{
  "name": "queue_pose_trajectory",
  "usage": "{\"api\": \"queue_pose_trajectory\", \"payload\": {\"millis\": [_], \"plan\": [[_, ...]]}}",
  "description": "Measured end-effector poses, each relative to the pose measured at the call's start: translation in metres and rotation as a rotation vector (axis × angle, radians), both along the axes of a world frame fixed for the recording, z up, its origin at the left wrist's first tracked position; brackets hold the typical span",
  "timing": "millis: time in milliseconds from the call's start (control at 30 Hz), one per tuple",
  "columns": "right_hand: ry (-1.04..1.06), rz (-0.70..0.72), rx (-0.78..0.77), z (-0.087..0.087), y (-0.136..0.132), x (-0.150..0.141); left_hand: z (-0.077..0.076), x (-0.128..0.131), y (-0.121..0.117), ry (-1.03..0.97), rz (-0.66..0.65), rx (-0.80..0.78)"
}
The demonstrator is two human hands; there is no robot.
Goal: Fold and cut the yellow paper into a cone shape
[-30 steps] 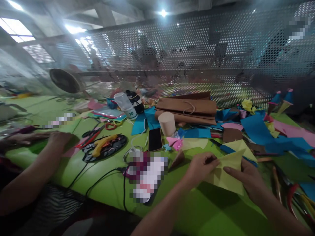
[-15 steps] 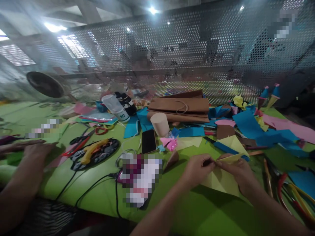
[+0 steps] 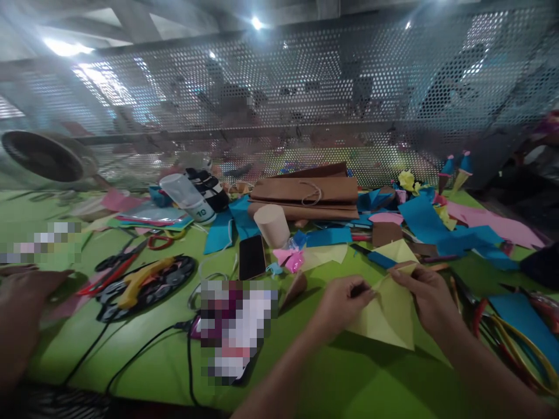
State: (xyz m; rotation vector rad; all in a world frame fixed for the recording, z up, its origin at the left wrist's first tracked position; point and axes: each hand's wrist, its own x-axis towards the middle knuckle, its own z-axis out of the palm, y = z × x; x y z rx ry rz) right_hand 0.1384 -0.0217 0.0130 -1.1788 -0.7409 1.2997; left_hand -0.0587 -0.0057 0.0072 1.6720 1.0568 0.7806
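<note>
A folded sheet of yellow paper [image 3: 386,311] is held just above the green table [image 3: 144,355], between my two hands. My left hand [image 3: 343,304] pinches its upper left edge with closed fingers. On the right side, my right hand [image 3: 428,298] grips the top corner, fingers curled over the fold. The paper hangs down as a pointed triangle shape. More yellow paper [image 3: 395,251] lies flat just behind my hands.
Another person's arm [image 3: 17,317] rests at the left. A yellow glue gun [image 3: 140,278] on a dark mat, red scissors [image 3: 111,270], a black phone [image 3: 252,257], a paper cup [image 3: 271,226], brown bags [image 3: 308,195] and blue and pink paper scraps [image 3: 437,224] crowd the table.
My right hand has shifted up onto the top of the yellow paper and folded it narrower. The view has swung to the right.
</note>
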Motion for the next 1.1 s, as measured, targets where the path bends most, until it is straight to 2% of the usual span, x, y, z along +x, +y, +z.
{"api": "queue_pose_trajectory", "payload": {"millis": [233, 367, 433, 567, 633, 800, 933, 1000, 1100], "plan": [[-0.073, -0.161, 0.136, 0.002, 0.012, 0.020, 0.003, -0.007, 0.001, 0.003, 0.002, -0.024], [-0.099, -0.229, 0.187, 0.007, 0.018, 0.032, 0.002, -0.010, 0.004, -0.029, 0.054, -0.079], [-0.110, -0.173, 0.173, 0.007, 0.017, 0.029, 0.003, -0.010, 0.006, -0.063, 0.081, -0.114], [-0.130, 0.064, 0.086, 0.006, 0.008, 0.009, 0.002, -0.009, 0.007, -0.082, 0.081, -0.115], [-0.142, 0.138, 0.042, 0.006, 0.004, 0.002, 0.000, -0.008, 0.007, -0.080, 0.069, -0.110], [-0.220, 0.117, 0.041, 0.005, 0.004, 0.003, -0.004, -0.007, 0.009, -0.057, 0.023, -0.097], [-0.299, 0.162, 0.062, -0.001, 0.005, 0.004, -0.005, -0.006, 0.008, -0.109, -0.011, -0.065], [-0.330, 0.161, 0.076, -0.003, 0.006, 0.006, -0.005, -0.005, 0.007, -0.109, 0.006, -0.062], [-0.360, 0.082, 0.117, 0.000, 0.008, 0.012, -0.005, -0.004, 0.008, -0.114, 0.082, -0.072]]}}
